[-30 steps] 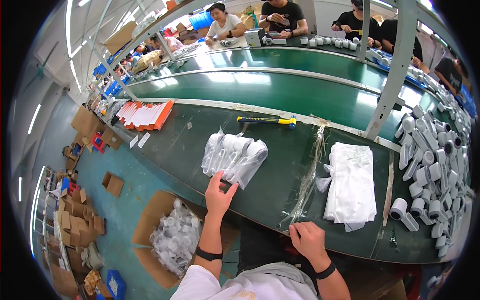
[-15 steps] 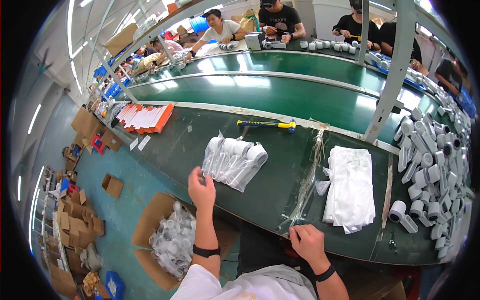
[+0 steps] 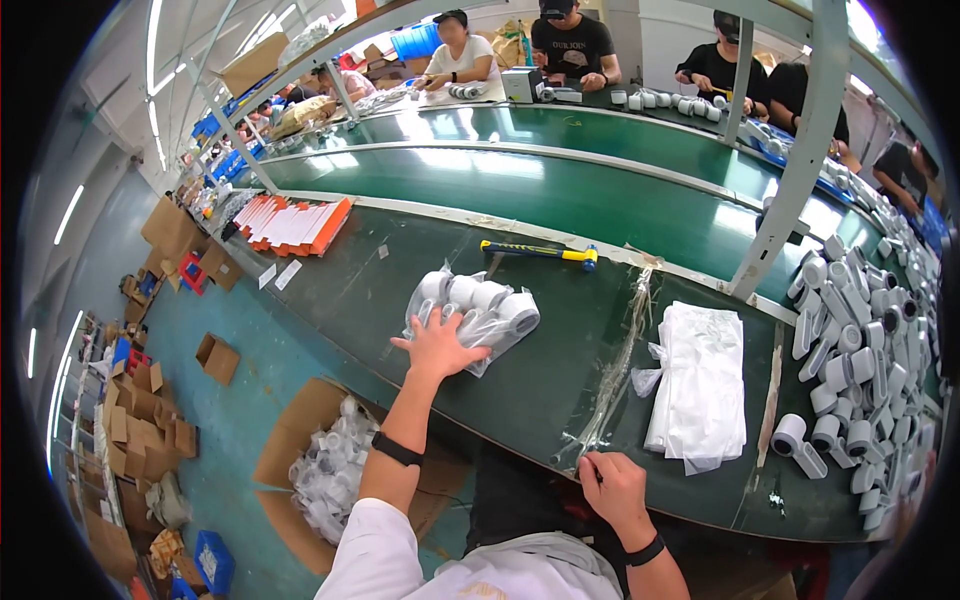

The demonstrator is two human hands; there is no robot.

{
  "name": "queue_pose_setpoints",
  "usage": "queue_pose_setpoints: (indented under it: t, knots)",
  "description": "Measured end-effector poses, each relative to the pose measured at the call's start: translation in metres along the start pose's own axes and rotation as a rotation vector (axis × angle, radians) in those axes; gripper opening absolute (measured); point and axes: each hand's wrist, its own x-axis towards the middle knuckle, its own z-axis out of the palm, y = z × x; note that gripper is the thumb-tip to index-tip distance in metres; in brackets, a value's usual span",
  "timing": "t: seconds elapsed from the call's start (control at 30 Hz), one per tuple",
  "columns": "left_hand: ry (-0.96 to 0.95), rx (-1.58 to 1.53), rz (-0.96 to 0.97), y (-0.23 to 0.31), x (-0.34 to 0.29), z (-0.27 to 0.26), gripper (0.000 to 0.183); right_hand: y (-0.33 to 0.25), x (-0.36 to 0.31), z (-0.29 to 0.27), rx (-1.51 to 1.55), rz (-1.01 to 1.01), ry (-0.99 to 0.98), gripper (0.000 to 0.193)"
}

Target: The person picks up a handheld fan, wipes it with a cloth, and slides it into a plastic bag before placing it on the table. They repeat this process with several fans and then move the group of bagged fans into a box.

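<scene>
My left hand [image 3: 440, 345] rests with fingers spread on a row of several white-and-grey parts in clear plastic bags [image 3: 488, 303], each with a round, drum-like head. The palm covers the near ends of the bags. At the bench's front edge, my right hand [image 3: 615, 482] is closed, its fingers curled in beside strands of clear plastic [image 3: 612, 385]. Whatever it may hold is hidden. Just beyond that hand lies a stack of flat white plastic bags [image 3: 700, 385].
A yellow-and-blue hammer [image 3: 540, 254] lies near the bench's far edge. Loose grey-white parts [image 3: 860, 350] are heaped at the right. Orange-and-white cartons [image 3: 295, 224] sit far left. A cardboard box [image 3: 283, 440] of bagged parts stands below. A green conveyor [image 3: 560, 190] runs behind; people work beyond it.
My left hand has moved forward and right, from beside the bagged parts onto them, its fingers spreading. My right hand has stayed at the bench edge.
</scene>
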Motion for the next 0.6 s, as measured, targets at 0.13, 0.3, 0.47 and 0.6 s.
queue_pose_setpoints:
  t: [0.13, 0.3, 0.47, 0.6]
  knots:
    - [-0.06, -0.032, -0.007, -0.006, 0.01, 0.002, 0.092, 0.0, 0.003, -0.002, 0.003, 0.018, -0.031, 0.007]
    - [-0.048, -0.038, -0.018, -0.014, 0.004, -0.003, 0.087, -0.003, 0.003, 0.004, 0.015, 0.031, -0.049, 0.007]
    - [0.086, -0.059, 0.019, -0.009, 0.005, 0.009, 0.067, 0.003, -0.008, 0.008, 0.021, 0.065, -0.02, 0.004]
    - [0.134, -0.108, 0.018, -0.016, -0.001, 0.019, 0.064, 0.002, -0.009, 0.008, -0.009, 0.015, -0.066, 0.006]
